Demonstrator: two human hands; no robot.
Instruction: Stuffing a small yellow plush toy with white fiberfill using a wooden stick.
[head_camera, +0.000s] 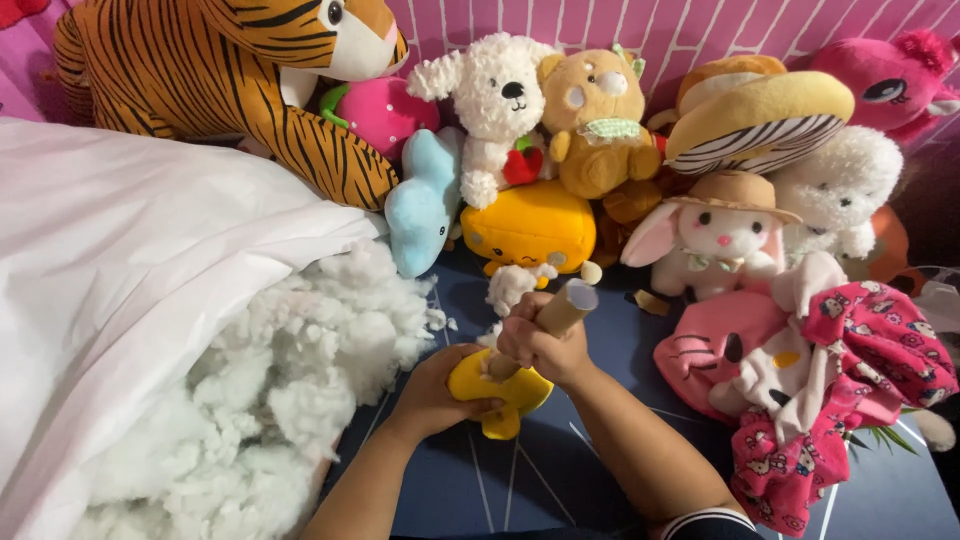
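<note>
Left hand (440, 392) closed around small, limp yellow toy skin (500, 392), just right of stuffing pile (300, 400). Right hand (540, 345) grips cardboard tube (560, 310), its lower end hidden inside.

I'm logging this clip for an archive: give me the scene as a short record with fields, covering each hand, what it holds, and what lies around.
left hand: left hand grips a small yellow plush toy shell from the left
right hand: right hand holds a tan cardboard tube, tilted, its lower end at the shell
stuffing: heap of loose white fibre stuffing spilling from a white cloth bag, left of the hands
surface: dark blue mat with pale lines
behind: row of plush toys, among them a striped orange tiger
</note>
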